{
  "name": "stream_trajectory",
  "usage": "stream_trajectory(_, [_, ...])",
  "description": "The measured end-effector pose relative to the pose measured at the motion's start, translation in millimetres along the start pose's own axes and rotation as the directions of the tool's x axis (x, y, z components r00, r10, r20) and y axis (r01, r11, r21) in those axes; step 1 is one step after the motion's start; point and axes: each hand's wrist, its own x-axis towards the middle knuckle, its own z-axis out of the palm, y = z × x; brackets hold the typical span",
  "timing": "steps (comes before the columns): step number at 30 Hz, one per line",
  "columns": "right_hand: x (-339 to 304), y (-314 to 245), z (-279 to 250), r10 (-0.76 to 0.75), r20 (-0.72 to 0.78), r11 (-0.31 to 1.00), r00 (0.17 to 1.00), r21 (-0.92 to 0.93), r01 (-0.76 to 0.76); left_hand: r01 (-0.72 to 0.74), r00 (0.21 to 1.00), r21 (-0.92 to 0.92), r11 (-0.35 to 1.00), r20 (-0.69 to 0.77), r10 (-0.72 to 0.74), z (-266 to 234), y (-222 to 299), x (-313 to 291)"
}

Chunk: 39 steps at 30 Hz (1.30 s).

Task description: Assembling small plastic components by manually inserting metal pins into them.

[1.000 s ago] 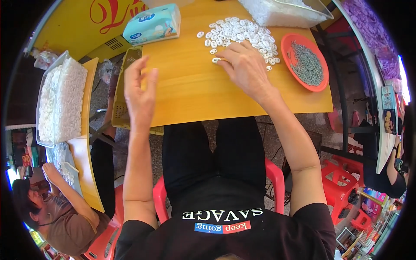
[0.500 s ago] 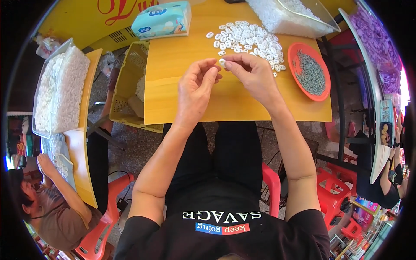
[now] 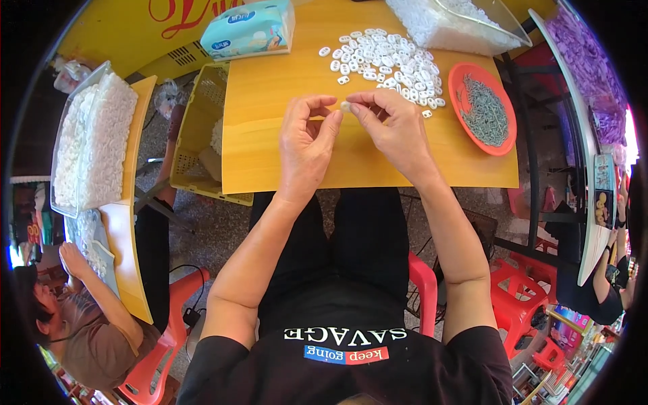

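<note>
Above the near part of the yellow table, my right hand (image 3: 395, 128) pinches a small white oval plastic piece (image 3: 345, 106) between thumb and index finger. Facing it is my left hand (image 3: 307, 138), its fingers curled and its thumb and index tips slightly apart. Anything inside its curled fingers is hidden. Beyond my hands, many similar white two-holed pieces (image 3: 385, 61) lie spread in a loose heap. Right of them sits an orange-red oval plate (image 3: 501, 148) of grey metal screws (image 3: 484, 111).
A blue tissue pack (image 3: 250, 30) stands at the far left, and a clear bin (image 3: 466, 37) of white pieces at the far right. Under the table's left edge is a yellow crate (image 3: 196, 155). Another person (image 3: 101, 324) sits at a left-hand table with a full clear box (image 3: 94, 142).
My left thumb and index tips have parted a little, and that hand has shifted slightly. My right hand has drawn slightly nearer, still pinching the white piece.
</note>
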Motion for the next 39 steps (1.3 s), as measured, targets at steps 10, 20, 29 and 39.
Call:
stream_trajectory(10, [47,9,-9,-0.412,0.194,0.612,0.89,-0.665,0.428,-0.056,0.997,0.095,0.994,-0.046,0.061,-4,-3,-1])
stream_trajectory(20, [77,14,-1,-0.353,0.38,0.407,0.855,-0.761,0.506,-0.101,0.993,0.133,0.986,-0.054,0.109,-5,-7,3])
stream_trajectory(29, [22,-2,-1,0.018,0.145,1.0,0.989,0.018,-0.021,-0.004,0.999,-0.047,0.999,-0.054,0.002,1,1,-1])
stream_trajectory(39, [-13,-14,-27,0.191,0.107,0.962,0.976,0.177,-0.207,-0.509,0.857,0.441,0.739,0.183,0.481,17,11,-4])
